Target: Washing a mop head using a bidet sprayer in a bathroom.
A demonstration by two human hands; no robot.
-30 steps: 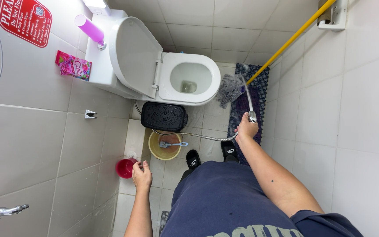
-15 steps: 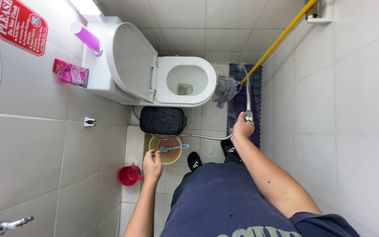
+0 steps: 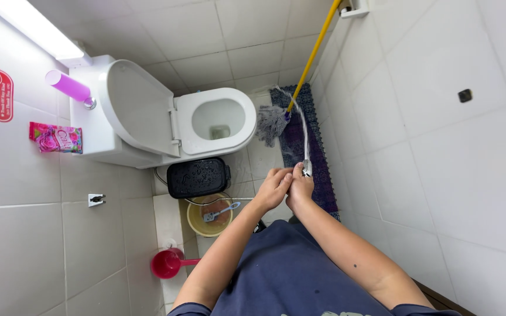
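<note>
A small bathroom tiled in white on floor and walls is seen from above, with a white toilet (image 3: 206,120) at its middle, lid raised and bowl open. Below the toilet's bowl and slightly to its right, both of the person's hands meet on a metal spray nozzle (image 3: 307,170), whose thin hose (image 3: 303,126) curves up from it past the right side of the toilet. The right hand (image 3: 301,188) has its fingers curled shut around the nozzle's handle, so that only the silver head shows above the knuckles. The left hand (image 3: 273,187) is pressed against the right one, its fingers bent and closed over the same grip; whether they touch the nozzle itself or only the other hand cannot be told. Both forearms reach forward from the dark blue shirt and converge in a narrow V, the wrists close together, the left arm coming from below the toilet and the right arm from further right. Just right of the toilet bowl a grey mop head (image 3: 272,122) on a yellow pole rests beside a dark blue mat (image 3: 306,137). Directly below the toilet stand a black bin (image 3: 198,177), then a yellow bucket (image 3: 209,216) holding a scoop, and lower left of that a red dipper (image 3: 167,264).
</note>
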